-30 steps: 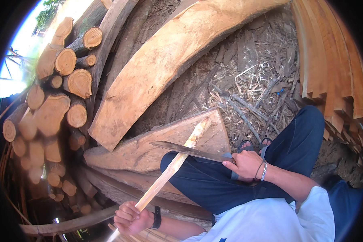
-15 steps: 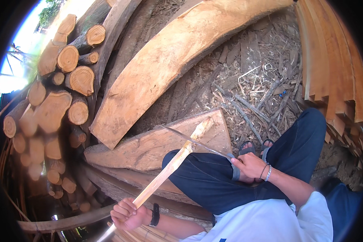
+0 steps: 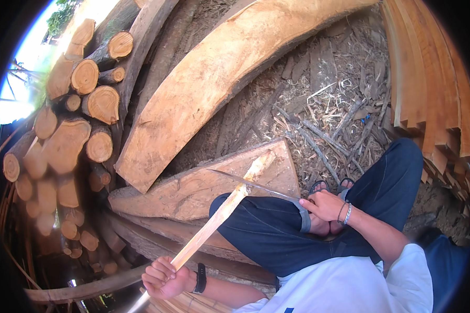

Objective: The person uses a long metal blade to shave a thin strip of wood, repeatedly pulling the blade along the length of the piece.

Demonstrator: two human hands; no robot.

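Note:
My left hand [image 3: 164, 277], wearing a black wristband, is wrapped round the lower part of a long peeled wooden stick [image 3: 209, 227]. The stick slants up to the right, its far end over a thick wood slab [image 3: 177, 190]. In my right hand [image 3: 326, 205] is a long-bladed knife [image 3: 272, 191]; the fingers cover its handle. The blade lies across the stick near a rough knot, with its tip pointing left. I cannot tell how deep the edge sits in the wood.
Stacked cut logs [image 3: 103, 104] fill the left side. A large curved slab [image 3: 209, 83] stretches across the far ground. Shavings and loose branches [image 3: 324, 138] lie beyond my sandalled feet. Long boards [image 3: 428, 78] are stacked at the right.
My right hand has shifted slightly away from me, and the knife blade lies flatter across the stick. The left hand and the stick have hardly moved.

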